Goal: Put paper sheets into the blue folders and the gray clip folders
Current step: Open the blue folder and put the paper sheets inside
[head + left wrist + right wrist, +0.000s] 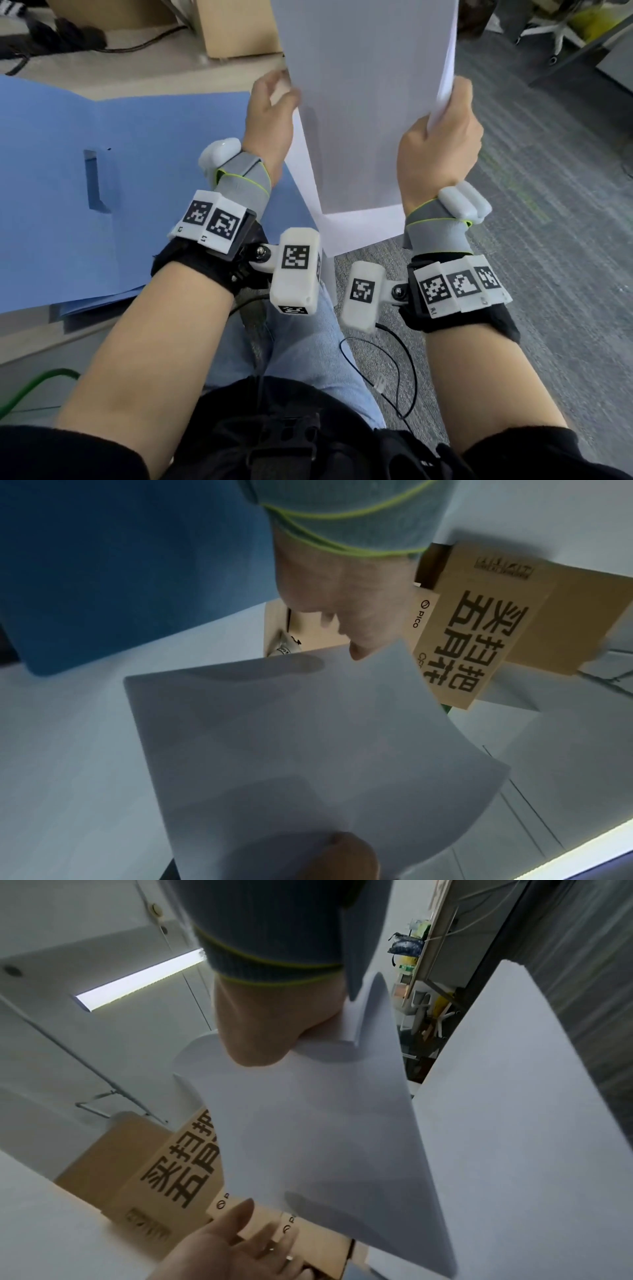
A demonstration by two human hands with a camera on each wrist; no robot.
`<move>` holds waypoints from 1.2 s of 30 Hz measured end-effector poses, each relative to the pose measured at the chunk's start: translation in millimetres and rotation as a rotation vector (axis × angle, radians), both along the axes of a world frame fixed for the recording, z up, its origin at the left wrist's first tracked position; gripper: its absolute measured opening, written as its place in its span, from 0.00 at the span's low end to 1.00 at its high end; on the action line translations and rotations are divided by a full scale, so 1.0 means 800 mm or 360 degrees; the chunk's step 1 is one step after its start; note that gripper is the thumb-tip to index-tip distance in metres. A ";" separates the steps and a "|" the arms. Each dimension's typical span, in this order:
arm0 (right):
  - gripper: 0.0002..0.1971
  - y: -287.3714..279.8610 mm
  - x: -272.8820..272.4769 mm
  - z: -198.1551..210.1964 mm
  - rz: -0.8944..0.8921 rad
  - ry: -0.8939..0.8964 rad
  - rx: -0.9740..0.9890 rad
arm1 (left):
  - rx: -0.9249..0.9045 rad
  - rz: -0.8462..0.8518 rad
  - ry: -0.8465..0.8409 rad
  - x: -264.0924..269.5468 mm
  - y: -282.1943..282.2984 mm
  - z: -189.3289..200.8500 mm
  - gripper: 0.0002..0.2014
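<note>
A few white paper sheets (366,120) stand upright in the air just right of the open blue folder (102,205), which lies flat on the desk. My right hand (442,116) grips the sheets' right edge, fingers curled round it; the right wrist view shows the palm (267,1031) pressed on the paper (325,1137). My left hand (274,102) is at the sheets' left edge with straight fingers (240,1226) touching them. The paper (308,750) fills the left wrist view, with the folder (120,561) behind. No gray clip folder is in view.
A thick white paper stack (346,233) sits under the held sheets at the desk's right end, also in the right wrist view (531,1137). Cardboard boxes (236,27) stand behind the folder. Grey carpet (548,205) lies to the right; cables hang near my lap.
</note>
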State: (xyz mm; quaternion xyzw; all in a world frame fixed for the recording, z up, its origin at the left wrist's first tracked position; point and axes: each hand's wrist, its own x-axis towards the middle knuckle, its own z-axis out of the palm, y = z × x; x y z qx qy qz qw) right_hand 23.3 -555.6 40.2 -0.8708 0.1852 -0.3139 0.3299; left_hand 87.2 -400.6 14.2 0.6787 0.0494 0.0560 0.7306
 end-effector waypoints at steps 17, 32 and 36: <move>0.05 0.080 0.020 -0.013 0.0906 -0.0334 0.0973 | -0.0119 0.0262 -0.0639 -0.047 0.114 0.052 0.12; 0.07 0.121 0.015 -0.024 0.1070 -0.0161 0.1457 | -0.0142 0.0404 -0.0482 -0.083 0.153 0.041 0.04; 0.06 0.134 0.009 -0.039 0.1052 -0.0049 0.1442 | -0.0164 0.0451 -0.0269 -0.093 0.155 0.021 0.14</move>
